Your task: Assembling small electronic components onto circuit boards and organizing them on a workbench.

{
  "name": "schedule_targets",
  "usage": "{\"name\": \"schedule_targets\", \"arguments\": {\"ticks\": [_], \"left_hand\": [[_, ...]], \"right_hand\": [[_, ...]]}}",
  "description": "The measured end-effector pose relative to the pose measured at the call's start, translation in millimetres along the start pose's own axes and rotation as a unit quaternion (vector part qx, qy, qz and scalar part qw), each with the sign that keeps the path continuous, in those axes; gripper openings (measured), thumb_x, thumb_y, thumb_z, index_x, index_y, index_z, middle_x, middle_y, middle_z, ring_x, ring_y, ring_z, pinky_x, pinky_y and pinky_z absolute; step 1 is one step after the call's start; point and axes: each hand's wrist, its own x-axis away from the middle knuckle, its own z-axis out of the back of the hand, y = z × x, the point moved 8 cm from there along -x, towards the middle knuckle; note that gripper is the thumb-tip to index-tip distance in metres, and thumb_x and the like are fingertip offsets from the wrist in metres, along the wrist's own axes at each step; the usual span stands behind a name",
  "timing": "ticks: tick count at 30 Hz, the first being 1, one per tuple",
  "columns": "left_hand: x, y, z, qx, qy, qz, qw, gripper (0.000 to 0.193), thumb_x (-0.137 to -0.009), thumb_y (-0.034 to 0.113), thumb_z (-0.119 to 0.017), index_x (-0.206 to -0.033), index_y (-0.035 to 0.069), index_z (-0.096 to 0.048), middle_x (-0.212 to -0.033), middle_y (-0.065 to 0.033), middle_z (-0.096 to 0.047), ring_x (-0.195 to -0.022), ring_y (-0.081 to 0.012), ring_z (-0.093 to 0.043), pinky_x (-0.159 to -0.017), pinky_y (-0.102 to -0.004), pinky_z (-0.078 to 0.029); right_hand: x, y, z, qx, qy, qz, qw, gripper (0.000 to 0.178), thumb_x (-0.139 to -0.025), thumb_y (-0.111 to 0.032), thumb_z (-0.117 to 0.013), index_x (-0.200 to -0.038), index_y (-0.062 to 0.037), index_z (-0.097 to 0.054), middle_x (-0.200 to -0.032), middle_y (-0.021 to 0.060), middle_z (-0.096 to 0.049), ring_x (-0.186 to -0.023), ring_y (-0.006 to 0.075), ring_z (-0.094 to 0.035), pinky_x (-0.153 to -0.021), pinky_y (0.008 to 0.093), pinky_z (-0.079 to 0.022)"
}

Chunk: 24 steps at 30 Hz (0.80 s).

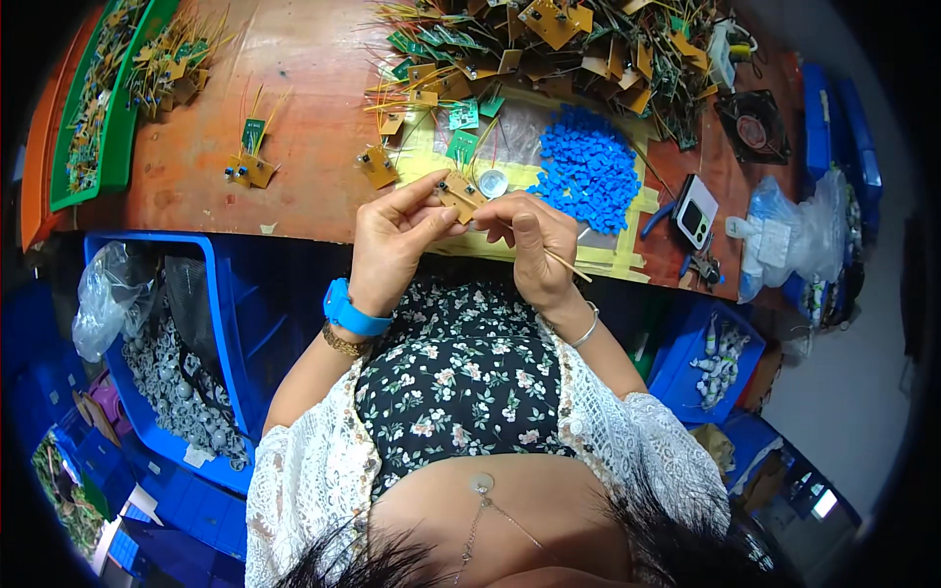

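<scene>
Between the thumb and fingers of my left hand is a small brown circuit board with dark components, held over the table's near edge. My right hand is closed round a thin wooden stick, its front end hidden by the fingers close to the board. Just beyond the hands stands a small round dish with pale contents. Green circuit boards with wires lie behind the held board. Right of them spreads a pile of small blue pieces. Another brown board rests left of my hands.
A large heap of wired boards covers the back of the table. A green tray of parts stands far left, near a separate wired board. At right are a black fan and a white boxy device. Blue bins flank me below.
</scene>
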Motion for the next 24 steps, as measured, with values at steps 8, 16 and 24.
{"name": "schedule_targets", "arguments": {"ticks": [8,16,24], "left_hand": [[-1,0,0,0.003,-0.005,-0.017,1.0,0.041,-0.089,-0.004,-0.062,-0.129,-0.006,-0.053,-0.098,-0.0109,-0.065,-0.085,-0.0167,-0.068,-0.08,-0.0268,-0.058],[-2,2,7,-0.017,0.017,-0.021,0.999,0.042,-0.089,-0.004,-0.061,-0.129,-0.007,-0.052,-0.098,-0.0093,-0.063,-0.085,-0.0142,-0.065,-0.081,-0.0285,-0.058],[-2,-1,-1,-0.013,0.009,-0.02,1.0,0.041,-0.089,-0.003,-0.062,-0.129,-0.005,-0.054,-0.098,-0.0078,-0.062,-0.087,-0.0148,-0.065,-0.08,-0.0287,-0.058]], "right_hand": [[-2,-17,-2,0.086,-0.02,0.081,0.993,0.037,-0.1,-0.029,-0.051,-0.092,0.002,-0.069,-0.084,0.011,-0.066,-0.069,0.0169,-0.06,-0.062,0.0274,-0.048],[5,-17,60,0.087,0.145,0.033,0.985,0.033,-0.102,-0.022,-0.046,-0.097,0.0015,-0.069,-0.085,0.009,-0.069,-0.075,0.0164,-0.063,-0.064,0.026,-0.047],[-8,7,53,0.414,0.088,0.131,0.897,0.017,-0.073,-0.001,-0.073,-0.089,-0.0026,-0.067,-0.078,0.0098,-0.066,-0.074,0.0255,-0.061,-0.067,0.0349,-0.047]]}}
